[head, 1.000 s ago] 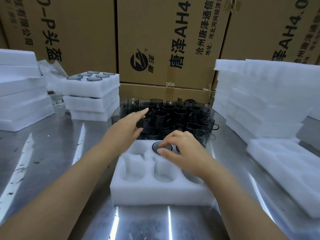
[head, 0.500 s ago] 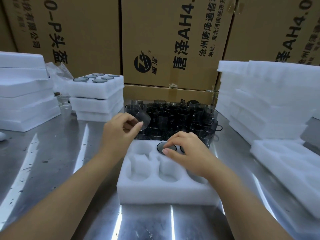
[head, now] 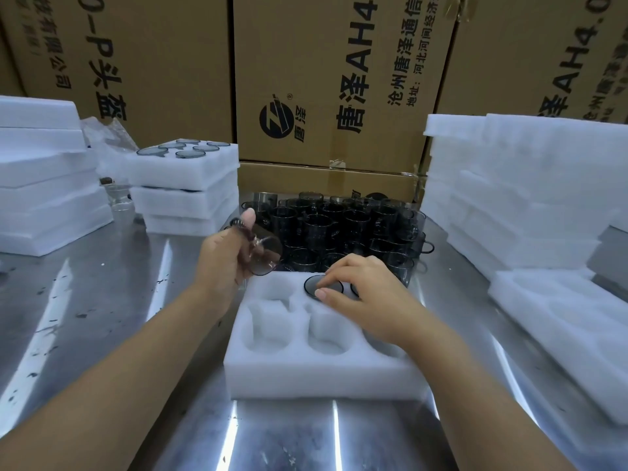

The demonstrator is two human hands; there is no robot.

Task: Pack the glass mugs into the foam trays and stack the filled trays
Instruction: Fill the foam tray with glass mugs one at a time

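A second ago the left hand (head: 224, 260) was reaching, fingers spread, toward the loose mugs (head: 350, 226) behind the foam tray (head: 323, 379). Now it grips one mug (head: 266, 253), lifted clear and tilted, just above the tray's back left pocket. That pocket is likely the next one to be filled; four pockets look empty. The left forearm angles in from the lower left, thumb up. The right hand (head: 363, 297) has not moved: its relaxed fingertips rest on the seated mug (head: 311, 283) in the back middle pocket, gripping nothing.
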